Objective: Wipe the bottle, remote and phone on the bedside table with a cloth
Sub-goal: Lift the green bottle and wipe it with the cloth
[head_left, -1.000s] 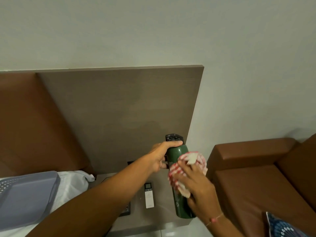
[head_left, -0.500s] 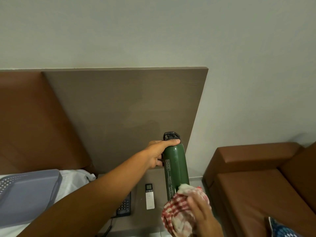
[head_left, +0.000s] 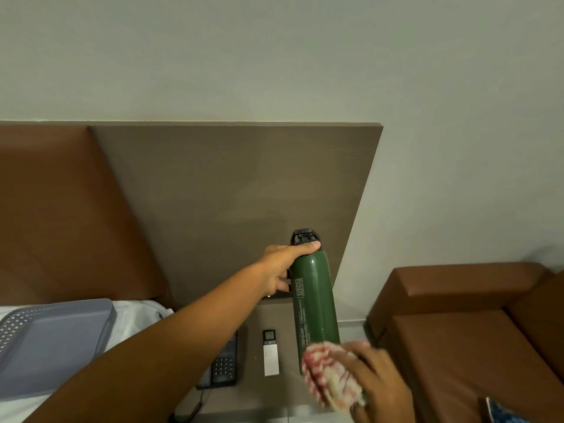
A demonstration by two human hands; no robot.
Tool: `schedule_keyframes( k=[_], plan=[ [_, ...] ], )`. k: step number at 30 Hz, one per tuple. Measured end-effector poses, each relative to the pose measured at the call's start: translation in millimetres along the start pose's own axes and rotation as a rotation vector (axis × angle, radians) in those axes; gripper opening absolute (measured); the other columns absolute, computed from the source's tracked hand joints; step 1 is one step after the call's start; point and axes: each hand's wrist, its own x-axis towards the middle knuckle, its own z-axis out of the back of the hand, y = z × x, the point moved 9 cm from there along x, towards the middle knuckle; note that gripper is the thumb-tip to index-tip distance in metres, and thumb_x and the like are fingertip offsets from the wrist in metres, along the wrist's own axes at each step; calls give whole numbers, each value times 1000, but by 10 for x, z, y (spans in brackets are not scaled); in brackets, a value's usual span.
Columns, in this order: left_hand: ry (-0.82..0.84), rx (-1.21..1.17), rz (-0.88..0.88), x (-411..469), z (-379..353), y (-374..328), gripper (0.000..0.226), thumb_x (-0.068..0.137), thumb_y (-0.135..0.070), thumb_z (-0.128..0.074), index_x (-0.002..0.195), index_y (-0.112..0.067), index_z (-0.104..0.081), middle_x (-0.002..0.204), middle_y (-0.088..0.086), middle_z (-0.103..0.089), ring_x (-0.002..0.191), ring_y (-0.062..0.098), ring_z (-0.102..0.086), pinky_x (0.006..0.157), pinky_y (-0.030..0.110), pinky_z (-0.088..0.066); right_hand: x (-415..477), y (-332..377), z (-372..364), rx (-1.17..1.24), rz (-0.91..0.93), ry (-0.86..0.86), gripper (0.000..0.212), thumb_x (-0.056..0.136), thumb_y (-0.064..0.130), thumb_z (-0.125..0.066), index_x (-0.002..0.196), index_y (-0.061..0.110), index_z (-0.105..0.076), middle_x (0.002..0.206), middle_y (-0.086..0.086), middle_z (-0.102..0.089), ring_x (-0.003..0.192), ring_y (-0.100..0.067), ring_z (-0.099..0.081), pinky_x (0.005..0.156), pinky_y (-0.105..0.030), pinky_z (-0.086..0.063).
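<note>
A tall dark green bottle (head_left: 314, 300) with a black cap is held up above the bedside table (head_left: 253, 398). My left hand (head_left: 282, 268) grips it near the neck, thumb across the shoulder. My right hand (head_left: 381, 383) holds a bunched red-and-white checked cloth (head_left: 328, 374) pressed against the bottle's lower end, hiding its base. A slim white remote (head_left: 270, 352) with a small screen lies flat on the table just left of the bottle. A dark desk phone (head_left: 224, 366) with a keypad sits further left, partly hidden by my left forearm.
A brown padded headboard (head_left: 61, 209) and grey-brown wall panel (head_left: 229, 193) stand behind the table. A grey perforated tray (head_left: 52, 340) rests on white bedding at the left. A brown leather sofa (head_left: 457, 315) stands close on the right, with a blue patterned cushion (head_left: 503, 412).
My right hand slid the cloth from the bottle's upper body down to its lower end. The left hand kept its grip near the neck, and the view shifted slightly.
</note>
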Motion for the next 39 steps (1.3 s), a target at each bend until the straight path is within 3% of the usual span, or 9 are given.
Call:
schedule_keyframes(
  k=[2, 13, 16, 19, 22, 26, 29, 35, 39],
  plan=[
    [4, 26, 6, -12, -35, 21, 57, 63, -44, -91, 107, -14, -69, 100, 8, -78, 90, 24, -76, 72, 40, -64, 213, -175, 117, 15, -92, -105, 56, 62, 13, -74, 114, 31, -65, 114, 3, -64, 101, -15, -55, 73, -23, -51],
    [63, -17, 72, -73, -244, 123, 57, 61, -32, -94, 106, -4, -72, 75, 9, -79, 59, 22, -75, 49, 29, -58, 863, 155, -113, -126, 31, -57, 53, 58, 37, -84, 107, 24, -69, 119, -5, -65, 110, -29, -57, 88, -41, -48],
    [7, 20, 48, -15, -68, 95, 59, 61, -40, -92, 109, -14, -69, 97, 9, -78, 85, 24, -76, 63, 34, -60, 532, 301, -370, -135, 175, 78, 58, 45, 40, -87, 101, 31, -72, 113, 3, -69, 99, -24, -65, 81, -43, -54],
    [-25, 6, 30, 44, 120, 55, 57, 60, -40, -92, 106, -15, -69, 96, 8, -80, 88, 25, -77, 72, 40, -63, 180, 486, -557, -147, 260, 156, 48, 42, 55, -84, 86, 40, -75, 97, 12, -74, 81, -13, -70, 72, -32, -55],
    [-25, 8, 19, 56, 228, -7, 56, 62, -39, -92, 106, -14, -69, 97, 8, -80, 86, 24, -78, 69, 40, -64, 32, 434, -563, -36, 66, 136, 33, 10, 29, -74, 42, 23, -71, 56, 0, -72, 53, -18, -65, 67, -23, -49],
    [-29, -28, -6, 70, 319, -92, 59, 62, -38, -92, 110, -13, -68, 101, 10, -80, 90, 25, -78, 66, 40, -64, 121, 149, -248, -63, 137, 51, 47, 61, 34, -80, 105, 39, -66, 104, 11, -72, 90, -14, -70, 78, -23, -54],
    [-3, -14, -10, 83, 274, -44, 58, 64, -38, -91, 111, -13, -69, 101, 8, -80, 92, 24, -77, 70, 41, -64, 378, -217, 73, 90, -62, -194, 36, 79, 18, -68, 115, 23, -68, 119, 5, -67, 108, -18, -60, 89, -35, -53],
    [89, 18, 15, 142, 11, 110, 66, 61, -42, -90, 114, -10, -69, 105, 12, -79, 98, 30, -75, 94, 48, -58, 1069, -119, -31, 55, -65, -133, 49, 70, 24, -80, 116, 20, -65, 124, 0, -64, 118, -24, -54, 86, -30, -46],
    [30, -39, -24, 195, 146, 53, 62, 65, -43, -86, 115, -14, -67, 110, 11, -76, 100, 29, -73, 87, 46, -61, 804, 71, -356, -13, -2, -10, 57, 60, 29, -82, 114, 27, -65, 123, 1, -64, 119, -25, -54, 87, -38, -48]
  ],
)
